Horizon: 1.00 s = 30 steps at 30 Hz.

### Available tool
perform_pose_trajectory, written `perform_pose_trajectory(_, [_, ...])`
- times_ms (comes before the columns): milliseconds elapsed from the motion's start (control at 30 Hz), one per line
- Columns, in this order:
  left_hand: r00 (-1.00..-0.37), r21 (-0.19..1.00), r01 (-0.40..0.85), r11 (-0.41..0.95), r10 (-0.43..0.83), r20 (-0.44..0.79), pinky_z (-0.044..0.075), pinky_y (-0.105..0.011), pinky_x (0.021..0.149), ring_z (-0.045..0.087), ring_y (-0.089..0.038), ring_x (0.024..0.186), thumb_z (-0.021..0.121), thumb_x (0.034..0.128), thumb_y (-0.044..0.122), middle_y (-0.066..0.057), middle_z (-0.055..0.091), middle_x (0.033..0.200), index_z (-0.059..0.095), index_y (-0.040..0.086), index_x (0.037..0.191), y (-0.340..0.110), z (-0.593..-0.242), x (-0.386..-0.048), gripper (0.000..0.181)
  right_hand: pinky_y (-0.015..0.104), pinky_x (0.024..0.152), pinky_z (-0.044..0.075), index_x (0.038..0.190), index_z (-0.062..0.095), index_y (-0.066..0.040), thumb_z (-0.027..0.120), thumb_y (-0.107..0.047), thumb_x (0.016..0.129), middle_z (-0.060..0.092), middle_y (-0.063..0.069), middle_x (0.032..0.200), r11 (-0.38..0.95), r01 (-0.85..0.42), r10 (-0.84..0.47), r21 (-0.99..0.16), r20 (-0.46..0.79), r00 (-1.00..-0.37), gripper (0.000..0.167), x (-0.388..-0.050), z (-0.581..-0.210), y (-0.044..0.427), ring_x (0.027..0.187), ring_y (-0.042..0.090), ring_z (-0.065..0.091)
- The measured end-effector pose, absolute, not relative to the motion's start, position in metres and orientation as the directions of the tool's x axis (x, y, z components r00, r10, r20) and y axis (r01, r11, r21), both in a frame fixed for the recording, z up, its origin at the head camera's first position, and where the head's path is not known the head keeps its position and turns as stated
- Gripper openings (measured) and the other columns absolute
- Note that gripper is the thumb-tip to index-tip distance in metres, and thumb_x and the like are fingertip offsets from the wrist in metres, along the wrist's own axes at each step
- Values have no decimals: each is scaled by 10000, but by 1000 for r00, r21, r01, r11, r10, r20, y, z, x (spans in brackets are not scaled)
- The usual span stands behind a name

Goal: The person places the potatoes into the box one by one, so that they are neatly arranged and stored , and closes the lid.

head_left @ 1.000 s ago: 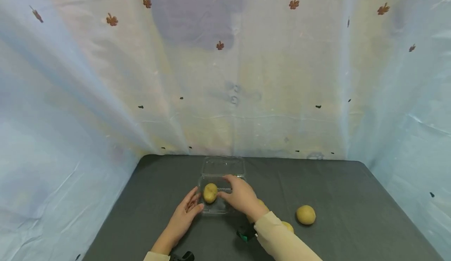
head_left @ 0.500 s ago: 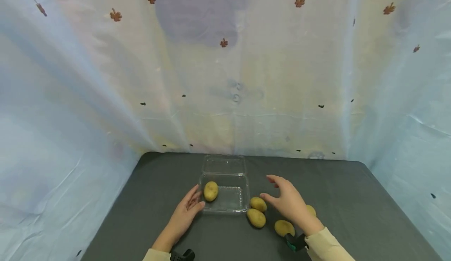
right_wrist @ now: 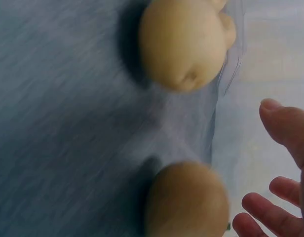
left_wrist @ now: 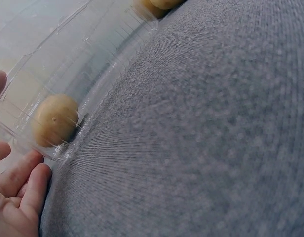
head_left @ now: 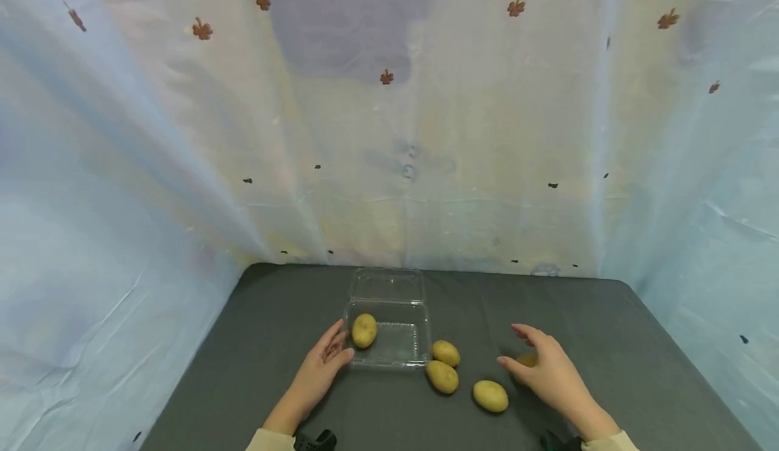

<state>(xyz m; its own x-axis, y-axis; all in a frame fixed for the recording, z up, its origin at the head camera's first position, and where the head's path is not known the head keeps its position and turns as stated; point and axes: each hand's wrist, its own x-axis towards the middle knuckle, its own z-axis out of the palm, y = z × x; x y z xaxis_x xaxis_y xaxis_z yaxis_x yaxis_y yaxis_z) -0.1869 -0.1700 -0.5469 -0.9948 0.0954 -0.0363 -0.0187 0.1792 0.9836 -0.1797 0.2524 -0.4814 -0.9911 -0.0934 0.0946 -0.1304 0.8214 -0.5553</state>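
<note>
A clear plastic container (head_left: 398, 353) stands with its lid tilted back, and one potato (head_left: 364, 330) lies in its left part. My left hand (head_left: 316, 373) touches the container's left side with relaxed fingers; in the left wrist view the fingers (left_wrist: 36, 182) are beside its wall. Over at the right, my right hand (head_left: 550, 373) hovers, thumb and fingers spread, above a potato (head_left: 528, 360) that it partly hides. The right wrist view shows that potato (right_wrist: 187, 202) below the hand (right_wrist: 285, 173), with no contact visible.
Two potatoes (head_left: 446, 353) (head_left: 442, 377) lie by the container's right front corner, and another potato (head_left: 490, 396) lies farther right. Dark cloth covers the table (head_left: 292, 302); patterned plastic sheeting (head_left: 475, 133) hangs behind and at both sides.
My right hand has left the container and moved right, past the potatoes, to above the farthest one. The left hand has stayed at the container, and the potato inside lies as before.
</note>
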Motion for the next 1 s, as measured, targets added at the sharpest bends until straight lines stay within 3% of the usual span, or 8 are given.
perform_pose_trajectory(133, [-994,986,-22,164,105,-40,275,-451,1134,325,-265,1396,621,957,330,-124,384,1500,276,224,1528,-171,-548,-187,676,576,899,459,1407,469,-80,722,-550,805,550,162,1310,828,-121,-80,-547,98,-992,804,-174,-486,265,1178,373,497])
perform_pose_trajectory(433, [-993,986,-24,166,114,-43,274,-460,1134,314,-273,1401,616,959,333,-129,378,1503,274,221,1528,-171,-549,-187,674,600,888,449,1387,484,-41,706,-609,781,565,188,1288,850,-94,-64,-518,75,-995,860,-167,-494,280,1155,408,511])
perform_pose_trajectory(733, [-993,988,-19,153,108,-36,266,-458,1138,308,-273,1404,625,952,340,-126,379,1503,277,229,1526,-171,-549,-187,681,578,873,465,1349,522,-31,713,-632,754,603,180,1232,850,-123,-60,-512,136,-989,867,-164,-502,287,1096,384,567])
perform_pose_trajectory(1000, [-994,987,-29,156,104,-45,269,-459,1137,307,-266,1405,625,950,348,-118,372,1509,271,233,1529,-171,-548,-186,688,549,828,496,1359,503,-13,715,-634,750,596,184,1227,856,-54,-33,-514,50,-998,895,-163,-509,289,1056,368,589])
